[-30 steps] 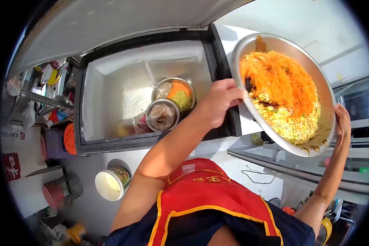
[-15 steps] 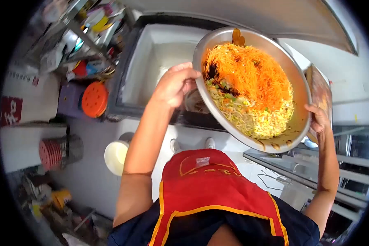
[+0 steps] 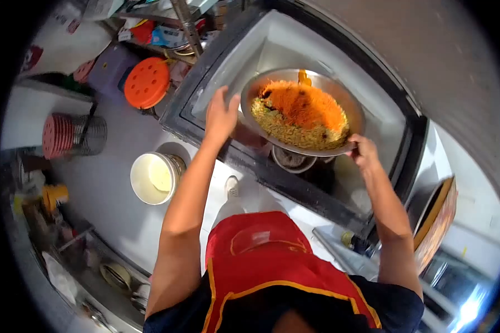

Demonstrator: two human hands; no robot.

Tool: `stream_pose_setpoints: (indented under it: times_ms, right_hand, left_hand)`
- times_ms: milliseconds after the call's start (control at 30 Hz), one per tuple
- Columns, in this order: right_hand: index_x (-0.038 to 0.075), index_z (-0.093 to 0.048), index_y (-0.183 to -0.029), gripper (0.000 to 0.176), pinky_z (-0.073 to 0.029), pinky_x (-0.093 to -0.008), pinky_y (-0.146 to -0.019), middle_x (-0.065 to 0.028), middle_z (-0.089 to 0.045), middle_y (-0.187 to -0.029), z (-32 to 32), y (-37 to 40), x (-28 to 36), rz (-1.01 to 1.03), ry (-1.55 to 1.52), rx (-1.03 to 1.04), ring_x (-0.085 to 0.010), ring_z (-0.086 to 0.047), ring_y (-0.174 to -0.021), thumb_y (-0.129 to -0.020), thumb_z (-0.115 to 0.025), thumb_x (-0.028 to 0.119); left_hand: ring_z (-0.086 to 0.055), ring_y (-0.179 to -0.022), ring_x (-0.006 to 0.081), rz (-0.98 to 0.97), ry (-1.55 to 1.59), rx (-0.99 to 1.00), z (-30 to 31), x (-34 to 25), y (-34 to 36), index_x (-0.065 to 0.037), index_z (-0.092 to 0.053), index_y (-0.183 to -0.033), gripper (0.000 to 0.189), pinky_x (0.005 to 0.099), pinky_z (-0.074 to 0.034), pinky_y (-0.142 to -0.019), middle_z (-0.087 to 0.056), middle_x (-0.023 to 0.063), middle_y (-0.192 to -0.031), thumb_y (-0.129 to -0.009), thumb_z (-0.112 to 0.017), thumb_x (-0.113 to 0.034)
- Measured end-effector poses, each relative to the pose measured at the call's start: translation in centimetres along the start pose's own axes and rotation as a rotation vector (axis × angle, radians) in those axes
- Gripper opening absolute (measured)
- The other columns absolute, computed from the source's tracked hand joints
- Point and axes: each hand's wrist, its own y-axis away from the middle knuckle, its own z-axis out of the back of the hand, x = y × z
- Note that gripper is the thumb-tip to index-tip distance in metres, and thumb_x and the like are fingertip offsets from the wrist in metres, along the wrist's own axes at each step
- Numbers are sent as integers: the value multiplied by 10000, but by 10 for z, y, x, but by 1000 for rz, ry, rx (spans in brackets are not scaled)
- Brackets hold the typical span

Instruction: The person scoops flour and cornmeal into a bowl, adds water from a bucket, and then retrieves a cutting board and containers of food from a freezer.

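A wide steel mixing bowl hangs inside the opening of a chest freezer, slightly tilted. It holds shredded carrot heaped over a chopped yellow-green mixture, with dark patches of sauce at the left and an orange-brown smear on the far wall. My right hand grips the bowl's rim at the near right. Beside the left rim, my left hand is raised with its fingers apart, and a small gap shows between it and the bowl.
Below the bowl, a round container sits in the freezer. The raised lid stands along the far right side. On the floor at left are a white bucket, an orange perforated stool and stacked red-topped stools.
The bowl has moved left and down into the freezer opening. My left hand has come off its rim, while my right hand still holds it. The view has turned toward the freezer.
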Motion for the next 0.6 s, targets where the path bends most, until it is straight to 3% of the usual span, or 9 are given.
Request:
stream_pose_setpoints:
  times_ms: [33,100,233,267,367,500,567,600]
  right_hand:
    - [4,-535,-729,76,-467,-331,-404,-87,-503,-650,-13,11,12,29,-11,-1,-195,-516,-525,-665,-571,-14]
    - [6,-563,-798,109,-501,-359,-490,-85,-524,-674,-22,-15,7,28,10,-28,-201,-512,-537,-693,-559,35]
    - [-43,-541,-813,113,-484,-381,-407,-148,-552,-711,-31,-56,5,19,133,-10,-252,-560,-527,-734,-536,38]
    - [-59,-522,-780,111,-476,-385,-379,-147,-545,-681,-50,-53,8,56,94,-4,-254,-561,-508,-737,-544,41]
    - [-56,-506,-748,104,-464,-373,-389,-121,-520,-643,-75,-56,11,-8,107,-118,-226,-514,-455,-743,-564,29]
    - [-44,-500,-728,109,-470,-366,-430,-110,-497,-631,-76,-114,-16,-83,59,-137,-210,-498,-501,-723,-593,13]
    - [-37,-493,-714,115,-478,-371,-450,-117,-500,-650,-89,-87,0,-74,115,-194,-211,-504,-541,-716,-598,9]
    - [-45,-493,-715,123,-499,-381,-472,-126,-512,-692,-66,-150,-37,-153,100,-173,-218,-520,-585,-684,-604,0]
  left_hand:
    - [-431,-1100,349,-167,-181,-82,32,-33,24,36,-447,-1128,425,399,-329,-927,-483,229,-1132,-819,-533,-244]
    - [-389,-1126,385,-257,-383,-179,55,-42,66,41,-446,-1121,408,406,-307,-949,-452,244,-1161,-806,-542,-200]
    - [-317,-1184,382,-222,-479,-184,85,-95,135,40,-391,-1164,480,439,-243,-990,-403,226,-1209,-775,-578,-170]
    - [-312,-1186,380,-222,-515,-154,82,-84,127,36,-385,-1170,504,447,-231,-995,-399,219,-1213,-764,-592,-179]
    - [-311,-1191,366,-203,-615,-165,85,-101,144,19,-385,-1180,570,473,-203,-1001,-402,190,-1225,-726,-630,-223]
    - [-341,-1176,367,-134,-640,-139,79,-105,145,9,-421,-1156,552,478,-223,-990,-441,166,-1202,-704,-642,-217]
    - [-348,-1173,366,-92,-607,-72,112,-122,130,7,-431,-1145,556,481,-228,-986,-450,162,-1197,-689,-653,-221]
    - [-355,-1170,366,-99,-620,-74,111,-123,133,6,-439,-1135,560,488,-234,-980,-459,160,-1189,-679,-659,-233]
